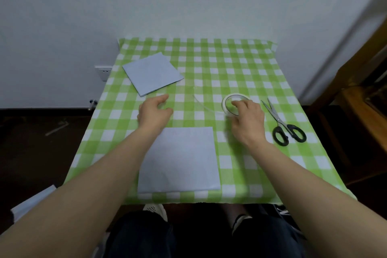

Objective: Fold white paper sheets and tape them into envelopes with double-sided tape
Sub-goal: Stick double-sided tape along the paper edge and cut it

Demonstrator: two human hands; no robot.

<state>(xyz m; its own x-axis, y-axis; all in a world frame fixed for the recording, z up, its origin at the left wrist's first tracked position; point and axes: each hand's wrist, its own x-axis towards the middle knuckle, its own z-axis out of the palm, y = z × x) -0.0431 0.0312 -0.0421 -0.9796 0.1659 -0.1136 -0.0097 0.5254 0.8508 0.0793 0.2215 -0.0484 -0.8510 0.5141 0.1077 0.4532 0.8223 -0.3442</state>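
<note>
**Item under work.** The tape roll (236, 104) lies flat on the counter (240, 65), right of centre frame. The right hand (248, 123) grasps it from above, fingers curled over the rim. A loose strip of tape (206, 108) curves out from the roll toward the left and lies on the checked cloth.

**Other hand.** The left hand (154, 112) is left of the strip and apart from its free end. Its fingers are loosely bent, index forward, and it holds nothing that can be made out.

**Surroundings.**
- The folded sheet (180, 159) lies flat at lower centre, between the forearms.
- A second folded paper (152, 73) sits at upper left, turned at an angle.
- The scissors (282, 125) lie just right of the right hand.

**Assessment.** The step appears to be drawing off a length of tape.
- Keep the roll pinned with the right hand.
- Take the free end by its very tip with the left hand.
- Pull low and straight so the strip neither twists nor sticks to the cloth.
- Cut it with the scissors before laying it along the sheet's edge.

**Markings.** No brand, label or writing is legible on the roll, the scissors or the paper.
</note>
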